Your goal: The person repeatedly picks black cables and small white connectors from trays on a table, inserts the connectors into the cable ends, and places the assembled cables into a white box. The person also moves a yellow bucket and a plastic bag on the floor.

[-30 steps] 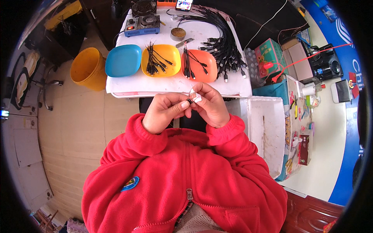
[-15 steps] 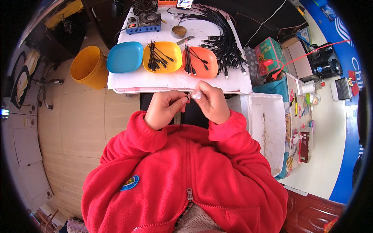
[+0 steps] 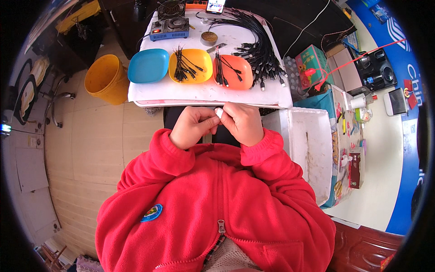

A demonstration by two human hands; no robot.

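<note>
My left hand [image 3: 194, 128] and my right hand [image 3: 244, 123] meet in front of my chest, just off the table's near edge. Both are closed, thumbs and fingertips pinched together. A small white piece [image 3: 219, 112], perhaps a cover on the tip of my right thumb, shows between them. Thin wires showed at my left fingertips a moment earlier; now the fingers hide them. Beyond my hands, short black cables [image 3: 186, 68] with bare wire ends lie in a yellow tray [image 3: 205, 56], and more cables [image 3: 220, 72] lie in an orange tray [image 3: 246, 72].
Left of these is a blue tray [image 3: 148, 66]. A large bundle of black cables [image 3: 260, 50] covers the table's right side. At the back are a blue heating device [image 3: 170, 31] and a round tin [image 3: 209, 38]. A yellow bucket [image 3: 103, 77] stands left, a white foam box [image 3: 311, 149] right.
My right hand has moved slightly left, its fingertips closing against my left ones. The thin wires that showed between them are now covered. My left hand stays nearly in place.
</note>
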